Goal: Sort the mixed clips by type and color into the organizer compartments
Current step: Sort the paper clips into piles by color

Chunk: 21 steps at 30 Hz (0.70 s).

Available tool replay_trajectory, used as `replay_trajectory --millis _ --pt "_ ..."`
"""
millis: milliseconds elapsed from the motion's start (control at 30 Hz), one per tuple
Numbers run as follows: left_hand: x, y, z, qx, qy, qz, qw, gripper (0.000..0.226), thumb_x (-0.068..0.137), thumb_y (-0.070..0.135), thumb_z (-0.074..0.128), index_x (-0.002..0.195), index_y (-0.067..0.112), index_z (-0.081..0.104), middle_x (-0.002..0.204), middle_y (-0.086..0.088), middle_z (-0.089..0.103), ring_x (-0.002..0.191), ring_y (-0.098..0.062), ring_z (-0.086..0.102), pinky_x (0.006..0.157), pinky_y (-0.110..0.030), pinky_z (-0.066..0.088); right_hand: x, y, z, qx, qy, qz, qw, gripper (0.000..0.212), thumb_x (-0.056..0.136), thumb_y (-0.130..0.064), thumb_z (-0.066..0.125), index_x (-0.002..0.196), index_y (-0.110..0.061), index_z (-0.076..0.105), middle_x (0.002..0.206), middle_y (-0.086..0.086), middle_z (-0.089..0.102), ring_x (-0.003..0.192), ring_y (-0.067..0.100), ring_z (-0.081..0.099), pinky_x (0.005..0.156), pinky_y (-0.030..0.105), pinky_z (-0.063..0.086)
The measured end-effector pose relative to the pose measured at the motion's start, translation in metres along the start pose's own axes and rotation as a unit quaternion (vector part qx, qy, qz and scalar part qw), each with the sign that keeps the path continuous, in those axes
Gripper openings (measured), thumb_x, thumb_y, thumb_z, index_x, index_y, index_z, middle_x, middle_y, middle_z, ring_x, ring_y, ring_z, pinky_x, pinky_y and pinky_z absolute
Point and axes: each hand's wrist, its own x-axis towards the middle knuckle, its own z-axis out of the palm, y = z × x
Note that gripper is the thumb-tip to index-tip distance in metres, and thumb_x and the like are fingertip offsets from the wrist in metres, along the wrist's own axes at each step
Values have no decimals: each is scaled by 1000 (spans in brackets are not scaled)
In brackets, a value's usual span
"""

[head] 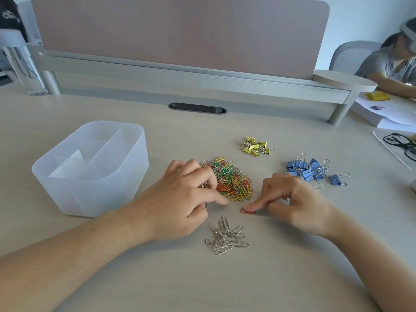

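Head view is showing the right hand (292,206) pressing its straightened forefinger down on a single red paper clip (247,211) that is lying flat on the bench (258,278), its other fingers tucked in and holding nothing. The left hand (184,199) is digging curled fingers into the near-left edge of the mixed pile (235,182) of green, orange, yellow and silver paper clips; whether it is pinching any I cannot tell. These clips are looking like thin bent wire, very light and stiff, the coloured ones smoothly coated. They are likely snagging on each other and sliding on the matte wood-grain top, so dragging one clear under a fingertip, then nipping its rounded end, seems the surest hold. Silver paper clips (227,238) are lying just in front of the hands. Farther off, yellow binder clips (256,146) and blue binder clips (308,168) are sitting in separate heaps, boxy, with springy wire handles to lift by. Leftward, the frosted plastic organizer (94,194) is standing with thin dividers.
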Motion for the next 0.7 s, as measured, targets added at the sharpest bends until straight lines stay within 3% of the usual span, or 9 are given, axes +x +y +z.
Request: replay_trajectory --millis 67,167,233,367,567,700 --pt "-1 -4 -1 4 12 -8 1000 51 82 19 35 116 40 67 97 15 47 92 -11 40 89 -32 29 -1 2 -5 -7 16 6 1000 33 72 -35 47 80 -45 77 73 -10 62 80 15 54 74 17 31" --pt "0 -5 -1 6 8 -15 1000 51 83 20 35 120 42 65 98 15 46 90 -9 36 87 -29 27 -1 3 -9 -4 79 14 997 36 73 -17 50 75 -39 78 73 -13 61 77 10 54 68 12 32" --pt "1 -2 2 7 -3 -15 1000 54 83 21 35 124 43 62 98 15 44 90 -9 35 89 -31 29 0 3 -6 -5 105 15 994 41 75 -11 48 85 -37 78 73 -16 60 76 4 52 66 8 33" --pt "1 3 6 22 -31 -12 999 55 84 24 34 128 48 57 100 13 42 94 -13 39 93 -34 28 2 7 1 -32 79 11 996 45 77 -13 49 99 -43 75 75 -15 59 79 7 52 70 9 34" --pt "0 -6 -3 2 21 0 1000 46 82 20 40 101 47 73 95 15 48 92 -13 40 87 -32 28 1 2 3 -19 41 -21 999 47 76 -9 53 96 -46 75 73 -10 59 78 13 54 73 21 41" --pt "-1 -12 -8 -29 60 6 998 40 79 13 50 87 41 77 89 16 49 88 -10 38 85 -28 29 0 -3 5 -8 19 -45 999 44 76 -11 54 97 -43 75 74 -8 59 78 9 53 77 21 34"
